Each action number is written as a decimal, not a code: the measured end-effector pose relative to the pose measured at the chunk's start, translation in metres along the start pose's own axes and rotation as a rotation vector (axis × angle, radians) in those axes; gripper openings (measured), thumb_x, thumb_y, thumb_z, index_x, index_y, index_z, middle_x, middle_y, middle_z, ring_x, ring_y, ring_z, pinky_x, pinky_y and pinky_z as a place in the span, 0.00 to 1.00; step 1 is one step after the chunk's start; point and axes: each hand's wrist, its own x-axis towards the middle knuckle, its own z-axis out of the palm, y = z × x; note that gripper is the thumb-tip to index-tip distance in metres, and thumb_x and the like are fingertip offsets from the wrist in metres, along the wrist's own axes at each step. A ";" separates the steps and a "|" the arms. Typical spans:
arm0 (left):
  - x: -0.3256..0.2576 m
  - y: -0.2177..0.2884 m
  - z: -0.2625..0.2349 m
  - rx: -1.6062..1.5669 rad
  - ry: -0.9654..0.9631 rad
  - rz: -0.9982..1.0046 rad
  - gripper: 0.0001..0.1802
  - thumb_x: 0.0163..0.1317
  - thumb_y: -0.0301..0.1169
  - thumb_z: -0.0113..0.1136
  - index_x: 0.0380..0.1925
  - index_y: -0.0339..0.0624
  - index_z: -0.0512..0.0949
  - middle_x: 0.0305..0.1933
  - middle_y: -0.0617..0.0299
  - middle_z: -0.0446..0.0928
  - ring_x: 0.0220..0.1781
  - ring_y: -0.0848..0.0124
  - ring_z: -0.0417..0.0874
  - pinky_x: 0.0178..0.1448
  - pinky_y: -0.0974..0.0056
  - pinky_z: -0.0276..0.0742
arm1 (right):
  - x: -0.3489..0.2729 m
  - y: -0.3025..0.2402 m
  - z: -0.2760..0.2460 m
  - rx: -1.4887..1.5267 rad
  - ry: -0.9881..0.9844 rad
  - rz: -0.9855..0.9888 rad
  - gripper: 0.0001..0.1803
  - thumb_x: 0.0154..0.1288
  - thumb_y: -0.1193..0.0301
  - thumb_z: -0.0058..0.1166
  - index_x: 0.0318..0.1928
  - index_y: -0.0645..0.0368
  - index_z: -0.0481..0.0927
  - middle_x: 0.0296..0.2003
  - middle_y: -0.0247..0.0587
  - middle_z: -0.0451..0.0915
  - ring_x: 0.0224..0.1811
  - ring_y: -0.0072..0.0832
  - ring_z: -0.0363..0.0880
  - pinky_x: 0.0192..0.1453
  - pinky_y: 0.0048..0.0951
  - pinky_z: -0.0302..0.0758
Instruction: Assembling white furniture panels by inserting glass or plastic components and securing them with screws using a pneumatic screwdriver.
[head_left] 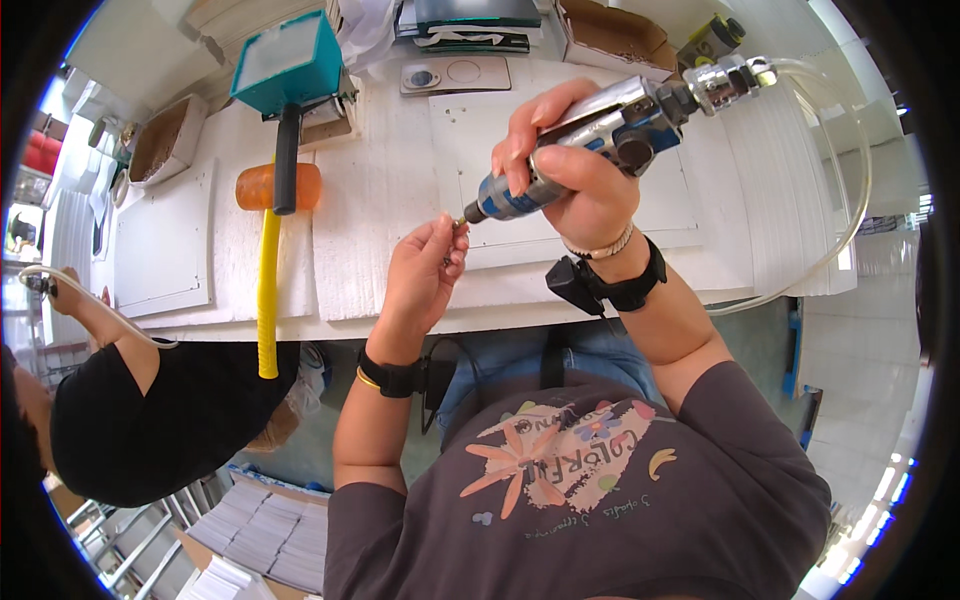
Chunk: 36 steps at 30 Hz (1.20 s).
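My right hand (pixel 585 180) is wrapped round an air screwdriver (pixel 515 196), a silver and blue tool held slantwise above the table with its nose pointing down to the left. A clear hose (pixel 862 170) runs from the tool's rear fitting and curves down on the right. At the nose, the thumb and fingers of my left hand (pixel 428 268) pinch together on a small metal piece (pixel 459 223), too small to name surely. Other tiny metal bits seem to show between the curled fingers. Below both hands lies a flat white panel (pixel 640 215) with small holes near its edge.
A mallet with an orange head (pixel 308 187) and yellow handle lies left, beside a teal box (pixel 290 62) with a black handle. An open carton (pixel 615 40) of small parts stands at the back. Another person's arm (pixel 120 335) reaches in at the far left.
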 end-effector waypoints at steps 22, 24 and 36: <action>-0.054 -0.030 -0.015 -0.128 -0.086 -0.221 0.17 0.64 0.20 0.42 0.53 0.24 0.63 0.52 0.46 0.70 0.51 0.66 0.76 0.57 0.70 0.73 | -0.019 0.031 -0.015 -0.404 -0.097 0.168 0.11 0.48 0.80 0.51 0.35 0.65 0.70 0.26 0.45 0.75 0.25 0.26 0.75 0.32 0.27 0.76; -0.053 -0.031 -0.019 -0.145 -0.084 -0.224 0.17 0.64 0.20 0.42 0.53 0.25 0.63 0.52 0.47 0.71 0.50 0.67 0.77 0.56 0.70 0.74 | -0.017 0.034 -0.013 -0.404 -0.106 0.146 0.10 0.48 0.81 0.51 0.34 0.65 0.71 0.26 0.45 0.75 0.25 0.25 0.75 0.28 0.24 0.75; -0.045 -0.039 -0.040 -0.010 -0.131 -0.141 0.13 0.66 0.29 0.46 0.46 0.32 0.71 0.41 0.55 0.77 0.28 0.81 0.72 0.35 0.78 0.72 | -0.010 0.045 0.001 -0.566 -0.135 0.272 0.08 0.48 0.78 0.52 0.32 0.64 0.72 0.25 0.40 0.75 0.23 0.22 0.74 0.28 0.23 0.73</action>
